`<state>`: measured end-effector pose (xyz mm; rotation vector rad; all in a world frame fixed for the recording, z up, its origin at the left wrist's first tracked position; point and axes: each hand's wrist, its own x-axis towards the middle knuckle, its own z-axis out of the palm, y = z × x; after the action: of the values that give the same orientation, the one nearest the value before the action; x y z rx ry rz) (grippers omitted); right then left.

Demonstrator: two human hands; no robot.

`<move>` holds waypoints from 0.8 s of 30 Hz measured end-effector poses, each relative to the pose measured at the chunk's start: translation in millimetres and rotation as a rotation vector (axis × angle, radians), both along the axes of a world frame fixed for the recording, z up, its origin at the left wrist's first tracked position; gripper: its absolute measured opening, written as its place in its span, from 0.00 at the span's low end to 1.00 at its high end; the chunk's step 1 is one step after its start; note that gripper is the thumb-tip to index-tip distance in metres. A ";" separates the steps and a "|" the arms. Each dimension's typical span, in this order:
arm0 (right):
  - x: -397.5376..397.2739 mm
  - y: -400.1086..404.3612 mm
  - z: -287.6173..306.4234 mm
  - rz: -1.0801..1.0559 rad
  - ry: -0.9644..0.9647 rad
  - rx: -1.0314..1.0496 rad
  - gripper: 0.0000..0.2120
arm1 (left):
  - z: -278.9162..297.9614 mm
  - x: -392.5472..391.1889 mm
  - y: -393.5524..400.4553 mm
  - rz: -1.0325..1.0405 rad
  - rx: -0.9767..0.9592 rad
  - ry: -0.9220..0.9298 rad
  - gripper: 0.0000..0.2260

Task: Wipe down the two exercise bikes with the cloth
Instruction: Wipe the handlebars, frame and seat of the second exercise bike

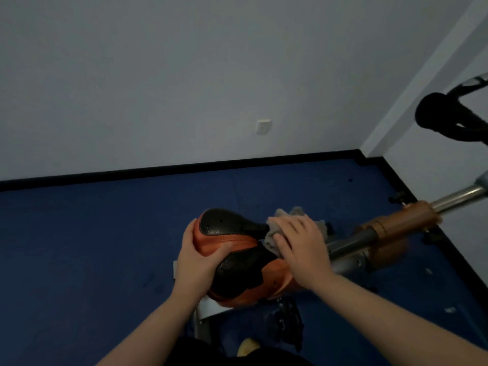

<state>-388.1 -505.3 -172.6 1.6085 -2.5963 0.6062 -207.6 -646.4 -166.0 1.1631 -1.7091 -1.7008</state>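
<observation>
The person's left hand (196,256) is gripping the rear edge of the orange-and-black saddle (232,249), fingers (188,231) curling around its far side and thumb lying on top. The right hand (303,249) is pressing a grey cloth (280,220) onto the saddle's narrow nose, fingers (287,228) spread fairly flat over it, cloth bunching out beyond the fingertips. Past that hand, the exercise bike (390,228) frame is running to the right over the blue floor (92,233). No writing is readable.
</observation>
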 end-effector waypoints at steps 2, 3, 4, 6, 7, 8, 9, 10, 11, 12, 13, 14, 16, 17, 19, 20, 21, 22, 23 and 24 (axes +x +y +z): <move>-20.2 1.9 11.4 -0.006 -0.209 0.021 0.20 | 0.6 -0.1 -0.7 0.005 0.008 0.007 0.38; -26.9 1.0 16.1 -0.107 -0.341 0.009 0.19 | 0.0 -0.4 -0.7 0.003 0.007 0.008 0.38; -30.8 -2.7 18.5 -0.214 -0.386 0.056 0.18 | -0.3 -0.4 -0.1 0.004 0.010 0.007 0.38; -17.5 -20.7 24.7 -0.306 -0.195 0.253 0.15 | -0.2 -0.4 0.4 0.017 0.008 -0.008 0.43; 0.1 -32.9 28.1 -0.252 -0.073 0.288 0.14 | 0.6 -0.3 0.5 0.027 0.005 -0.020 0.45; 17.7 -44.3 28.3 -0.149 0.032 0.256 0.13 | 1.4 0.0 0.6 0.035 0.001 -0.032 0.47; 31.4 -54.2 29.2 -0.092 0.010 0.179 0.14 | 2.2 0.2 0.9 0.040 -0.006 -0.046 0.49; 38.0 -61.8 30.6 -0.052 -0.016 0.145 0.17 | 4.1 0.9 1.4 0.041 -0.008 -0.059 0.51; 37.8 -66.0 34.1 -0.032 -0.064 0.144 0.19 | 6.1 1.5 1.6 0.037 0.002 -0.071 0.52; 32.1 -68.3 36.1 -0.008 -0.110 0.188 0.20 | 8.0 1.5 1.9 0.032 0.020 -0.077 0.53; 23.2 -69.1 37.1 0.008 -0.165 0.272 0.19 | 9.2 1.5 2.0 0.028 0.040 -0.074 0.52; 13.1 -69.1 37.3 0.025 -0.179 0.387 0.19 | 8.2 -0.5 3.2 0.028 0.061 -0.071 0.50; 10.3 -77.3 43.3 0.035 -0.130 0.541 0.21 | 6.1 0.0 3.8 0.058 0.089 -0.070 0.43; 15.1 -84.0 43.4 0.029 -0.101 0.544 0.21 | 5.8 -1.9 4.1 0.065 0.107 -0.076 0.41; 32.0 -93.3 43.5 0.047 -0.122 0.475 0.20 | 6.8 -1.7 4.0 0.048 0.154 -0.078 0.35; 35.6 -95.4 41.2 0.056 -0.186 0.410 0.20 | 8.8 0.6 2.7 0.019 0.179 -0.076 0.34; 33.5 -96.2 39.8 0.064 -0.279 0.355 0.21 | 9.8 3.3 1.0 -0.024 0.203 -0.080 0.34; 27.5 -97.8 39.6 0.069 -0.378 0.342 0.21 | 9.7 6.8 -1.6 -0.076 0.223 -0.092 0.36; 19.4 -101.0 39.8 0.065 -0.460 0.353 0.21 | 10.3 10.7 -3.8 -0.128 0.239 -0.099 0.38; 12.6 -105.6 39.8 0.053 -0.506 0.388 0.21 | 9.7 14.3 -6.3 -0.174 0.254 -0.099 0.39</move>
<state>-375.5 -610.9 -132.8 1.8293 -3.2122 0.6058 -193.3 -652.7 -156.3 1.2583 -1.7346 -2.0456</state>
